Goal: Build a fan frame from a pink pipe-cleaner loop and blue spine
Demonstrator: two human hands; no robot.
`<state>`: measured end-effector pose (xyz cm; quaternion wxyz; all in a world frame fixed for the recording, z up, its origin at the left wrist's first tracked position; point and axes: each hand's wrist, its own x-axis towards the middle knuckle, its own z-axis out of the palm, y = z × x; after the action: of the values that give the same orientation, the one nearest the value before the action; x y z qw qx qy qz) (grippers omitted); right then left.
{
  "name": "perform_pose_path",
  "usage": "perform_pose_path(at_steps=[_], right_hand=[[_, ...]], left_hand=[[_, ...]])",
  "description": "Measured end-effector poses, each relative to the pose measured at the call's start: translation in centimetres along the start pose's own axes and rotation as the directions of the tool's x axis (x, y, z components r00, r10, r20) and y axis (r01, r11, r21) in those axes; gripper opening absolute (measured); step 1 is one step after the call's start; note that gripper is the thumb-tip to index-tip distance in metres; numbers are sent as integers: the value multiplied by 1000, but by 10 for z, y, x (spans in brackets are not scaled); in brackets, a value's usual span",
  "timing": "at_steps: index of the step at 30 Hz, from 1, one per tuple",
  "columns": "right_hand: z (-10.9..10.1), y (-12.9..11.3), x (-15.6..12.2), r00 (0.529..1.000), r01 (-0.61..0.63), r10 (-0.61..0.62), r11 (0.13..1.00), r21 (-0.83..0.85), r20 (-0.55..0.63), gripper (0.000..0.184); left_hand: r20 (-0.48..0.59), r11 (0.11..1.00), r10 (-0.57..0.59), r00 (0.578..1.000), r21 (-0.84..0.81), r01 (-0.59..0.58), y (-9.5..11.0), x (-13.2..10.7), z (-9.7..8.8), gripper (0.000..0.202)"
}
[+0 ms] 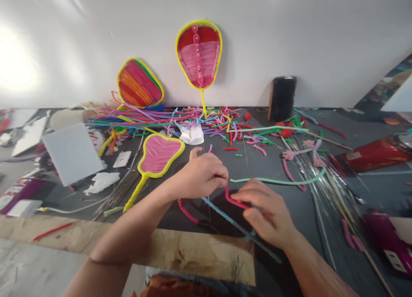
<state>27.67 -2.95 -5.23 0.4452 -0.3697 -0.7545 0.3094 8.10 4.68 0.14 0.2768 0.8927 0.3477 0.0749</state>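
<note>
A short bright pink pipe cleaner [237, 202] with a sharp bend runs between my two hands. My left hand [206, 173] is closed in a pinch on its upper end. At the other end, my right hand [272, 213] has it between thumb and fingers. Below them a long blue pipe cleaner [225, 214] lies slantwise, partly hidden by my hands. A darker pink fuzzy strip [186, 211] curves out from under my left wrist. Just beyond my right hand lies a mint green pipe cleaner [283, 182]. A pink paddle shape with yellow edging [161, 153] rests left of my left hand.
Two more yellow-edged paddle shapes, one pink and red [198, 59], one striped [140, 83], lean against the back wall. A phone [282, 98] stands there too. Loose pipe cleaners [144, 116], thin wires [317, 189], a red can [380, 153] and white cards [72, 153] lie around.
</note>
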Motion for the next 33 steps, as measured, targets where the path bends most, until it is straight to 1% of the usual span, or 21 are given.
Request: perform_pose_path(at_steps=[1, 2, 3, 4, 5, 7, 8, 9, 11, 13, 14, 15, 16, 18, 21, 26, 29, 33], right_hand=[[-3, 3, -1, 996, -87, 92, 982, 166, -20, 41], [-6, 6, -1, 983, -163, 181, 931, 326, -25, 54], [-7, 10, -1, 963, -230, 269, 856, 464, -18, 64], [-7, 13, -1, 938, -285, 347, 773, 567, -3, 68], [-6, 16, -1, 909, -338, 416, 698, 631, 27, 65], [-1, 20, 0, 846, -465, 517, 589, 661, 134, 43], [2, 20, 0, 818, -525, 538, 552, 648, 205, 32], [6, 20, 0, 793, -575, 541, 513, 637, 280, 26], [12, 19, -1, 754, -634, 512, 403, 660, 412, 24], [18, 17, -2, 734, -648, 468, 264, 714, 493, 25], [20, 16, -3, 729, -648, 447, 208, 733, 518, 25], [22, 16, -4, 731, -643, 427, 169, 747, 533, 25], [23, 16, -5, 738, -635, 407, 148, 758, 539, 25], [26, 17, -7, 761, -612, 370, 138, 778, 533, 23], [28, 20, -9, 787, -591, 328, 156, 792, 523, 23], [31, 25, -10, 835, -538, 253, 184, 823, 489, 22], [30, 24, -10, 829, -553, 233, 204, 808, 508, 26], [28, 19, -6, 810, -579, 261, 213, 787, 526, 30]], left_hand=[[-3, 1000, 13, 1000, -20, -13, -2, -1, -3, 18], [-8, 999, 26, 1000, -36, -27, -4, -2, -6, 17], [-14, 998, 38, 999, -48, -39, -5, -3, -8, 16], [-22, 997, 47, 999, -56, -49, -6, -4, -10, 15], [-30, 996, 54, 998, -62, -56, -6, -4, -11, 15], [-45, 995, 62, 997, -77, -66, -5, -5, -12, 16], [-51, 994, 66, 997, -87, -70, -4, -5, -12, 15], [-53, 992, 72, 996, -99, -77, -2, -6, -12, 15], [-52, 987, 95, 994, -124, -101, 2, -6, -10, 15], [-56, 981, 126, 991, -144, -132, 7, -6, -8, 17], [-60, 978, 140, 988, -148, -147, 9, -6, -7, 16], [-68, 976, 152, 986, -146, -160, 12, -6, -6, 16], [-80, 976, 159, 984, -138, -169, 14, -7, -5, 15], [-98, 977, 172, 980, -108, -182, 19, -8, -3, 17], [-111, 977, 196, 974, -65, -204, 24, -9, -1, 20], [-128, 973, 218, 967, -52, -226, 27, -9, -1, 20], [-121, 973, 214, 969, -56, -222, 29, -9, -3, 18], [-88, 977, 189, 978, -85, -196, 29, -9, -4, 18]])
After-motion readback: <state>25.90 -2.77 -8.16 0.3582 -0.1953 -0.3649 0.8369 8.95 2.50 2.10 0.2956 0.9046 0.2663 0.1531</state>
